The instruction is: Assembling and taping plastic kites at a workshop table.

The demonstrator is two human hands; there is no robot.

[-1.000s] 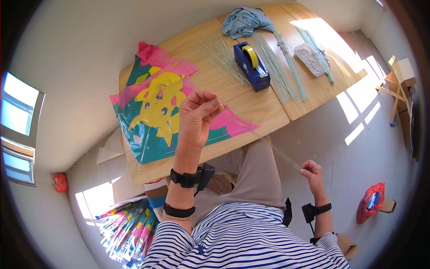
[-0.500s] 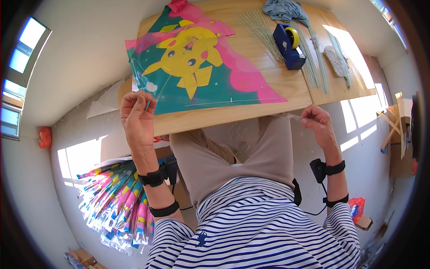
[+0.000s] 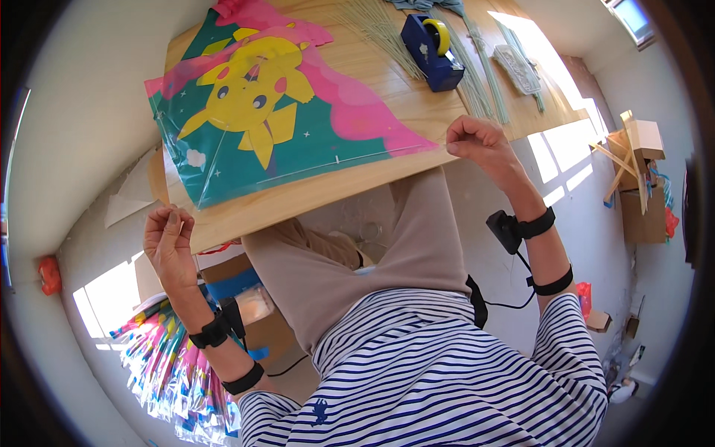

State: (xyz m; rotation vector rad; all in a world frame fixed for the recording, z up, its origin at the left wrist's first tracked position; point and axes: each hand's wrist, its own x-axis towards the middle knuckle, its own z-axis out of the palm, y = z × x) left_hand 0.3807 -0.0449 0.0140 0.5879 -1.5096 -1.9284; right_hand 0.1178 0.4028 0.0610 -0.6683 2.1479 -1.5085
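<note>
Pinched together at fingertips in left hand [image 3: 170, 246] and right hand [image 3: 486, 145]; cannot tell if gripping anything. Align evenly with near edge of printed sheet [image 3: 305, 134] lying on surface [image 3: 410, 112]; avoid creasing.

Seems to be small workshop for hand work, in plain room with pale walls [image 3: 97, 112]. Signs: wooden bench [image 3: 380, 97] carries blue tape dispenser [image 3: 424, 56], many thin rods [image 3: 376, 37], printed plastic sheet [image 3: 313, 115]; colourful film-wrapped pieces [image 3: 179, 372] lie in heap; cardboard box [image 3: 644, 216] stands at side.
</note>
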